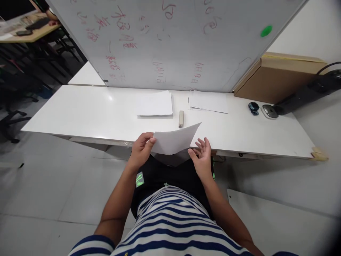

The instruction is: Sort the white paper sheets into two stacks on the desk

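Note:
My left hand pinches the left edge of some white paper, thumb on top. The paper bows between my hands above the desk's front edge; whether it is one sheet or several I cannot tell. Close to its lower right corner, my right hand is open with fingers apart and holds nothing. Just beyond the paper lies a small beige oblong thing, probably a stapler. A stack of white paper rests behind it to the left. Farther right is a second, less even pile of papers.
The white desk runs across the view. A whiteboard with red writing stands at its back. At the right are a cardboard box, a dark watch-like item and a round-based device. A person's hand shows at another table.

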Motion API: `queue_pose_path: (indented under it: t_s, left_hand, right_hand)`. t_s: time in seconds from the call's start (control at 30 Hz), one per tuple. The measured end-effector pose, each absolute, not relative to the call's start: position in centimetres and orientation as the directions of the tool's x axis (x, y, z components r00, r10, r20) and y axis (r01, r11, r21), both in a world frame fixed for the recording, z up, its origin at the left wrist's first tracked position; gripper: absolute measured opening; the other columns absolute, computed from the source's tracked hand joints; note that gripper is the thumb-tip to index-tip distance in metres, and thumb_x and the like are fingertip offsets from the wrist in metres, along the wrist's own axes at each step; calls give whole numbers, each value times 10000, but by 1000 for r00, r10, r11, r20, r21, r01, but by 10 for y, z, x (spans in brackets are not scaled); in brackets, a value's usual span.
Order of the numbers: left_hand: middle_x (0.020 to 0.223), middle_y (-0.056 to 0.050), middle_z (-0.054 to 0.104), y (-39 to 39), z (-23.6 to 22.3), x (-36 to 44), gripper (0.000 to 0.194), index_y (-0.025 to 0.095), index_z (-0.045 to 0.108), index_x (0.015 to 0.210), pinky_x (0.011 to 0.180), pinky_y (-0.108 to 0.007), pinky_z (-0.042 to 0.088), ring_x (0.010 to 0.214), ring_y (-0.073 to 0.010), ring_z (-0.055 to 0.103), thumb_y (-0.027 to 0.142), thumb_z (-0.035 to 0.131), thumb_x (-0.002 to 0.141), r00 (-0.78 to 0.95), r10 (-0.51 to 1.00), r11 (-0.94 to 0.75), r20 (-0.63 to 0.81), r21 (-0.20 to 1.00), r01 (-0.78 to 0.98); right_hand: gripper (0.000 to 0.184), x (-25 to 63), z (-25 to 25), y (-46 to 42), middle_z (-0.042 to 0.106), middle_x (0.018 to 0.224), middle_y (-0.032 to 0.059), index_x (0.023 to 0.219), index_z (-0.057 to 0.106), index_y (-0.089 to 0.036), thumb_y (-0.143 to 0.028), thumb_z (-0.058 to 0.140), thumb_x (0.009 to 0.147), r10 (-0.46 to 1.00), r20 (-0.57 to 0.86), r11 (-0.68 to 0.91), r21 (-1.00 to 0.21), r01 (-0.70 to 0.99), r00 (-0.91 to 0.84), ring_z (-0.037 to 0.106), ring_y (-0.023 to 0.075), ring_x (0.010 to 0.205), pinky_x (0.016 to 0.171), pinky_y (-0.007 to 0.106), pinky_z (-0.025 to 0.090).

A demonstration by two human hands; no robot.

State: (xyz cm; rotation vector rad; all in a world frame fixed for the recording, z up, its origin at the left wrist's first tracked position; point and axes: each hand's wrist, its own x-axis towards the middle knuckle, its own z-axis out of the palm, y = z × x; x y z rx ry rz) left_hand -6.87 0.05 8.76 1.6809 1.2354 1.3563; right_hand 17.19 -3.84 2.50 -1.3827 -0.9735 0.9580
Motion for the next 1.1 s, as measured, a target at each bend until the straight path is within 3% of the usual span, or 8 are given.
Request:
queue_pose_path:
  t_s: [0.1,0.17,0.27,0.37,0.5,0.67,0.83,1.1]
  left_hand:
    - [950,-41,671,16,117,-83,180,244,624,928,814,-328,490,903,-185,632,405,544,918,128,864,-503,487,817,282]
    - [967,-43,677,26,128,-88,163,245,627,931,840,-341,488,942,-191,633,386,544,921,138,836,-546,531,782,302]
    - [945,-35,668,38,123,-91,185,232,621,921,829,-327,487,926,-181,627,401,545,920,4,822,-532,569,765,364]
    - [938,-41,645,49,100,-88,281,208,591,948,814,-312,484,890,-170,616,479,518,920,-219,807,-440,549,806,396]
    - [1055,-84,629,58,63,-78,349,195,505,1022,890,-334,459,993,-179,609,528,442,941,-340,830,-370,443,892,259]
    - [1079,-95,604,62,39,-69,333,191,457,1053,924,-340,429,1035,-182,582,508,413,958,-412,830,-323,377,926,197]
    - [1019,-67,547,58,35,-72,336,205,452,1055,843,-313,450,945,-174,557,522,432,943,-453,829,-254,328,942,219]
    - [1061,-64,565,56,52,-72,358,213,489,1101,870,-312,458,990,-177,559,524,465,925,-403,885,-209,233,973,102]
  right_hand:
    - [952,173,45,3,342,1525,112,1488,227,-309,-432,758,708,963,80,80,-997,9,258,392,249,1363,1060,433,400]
    - [914,174,57,29,448,1464,116,1467,313,-285,-453,767,692,993,50,58,-995,-78,107,468,260,1302,1025,435,434]
    - [633,170,68,52,683,1174,99,1254,592,-215,-479,754,702,1000,2,0,-991,-134,-20,614,273,1104,947,444,482]
    - [422,158,68,58,734,1017,79,997,712,-183,-498,737,718,998,32,35,-998,-56,61,651,277,1003,910,444,491]
    - [403,134,57,54,739,975,68,958,721,-192,-538,677,755,988,102,94,-993,66,118,660,271,964,884,429,500]
    - [414,120,42,49,736,943,76,948,710,-193,-563,620,784,969,82,52,-990,131,234,664,279,924,829,410,514]
    - [410,122,40,43,723,971,89,1009,680,-208,-553,589,808,956,40,-3,-990,144,291,654,290,945,820,415,517]
    - [494,119,34,36,691,1108,96,1167,616,-201,-530,602,799,962,55,18,-990,142,268,636,273,1033,882,410,510]
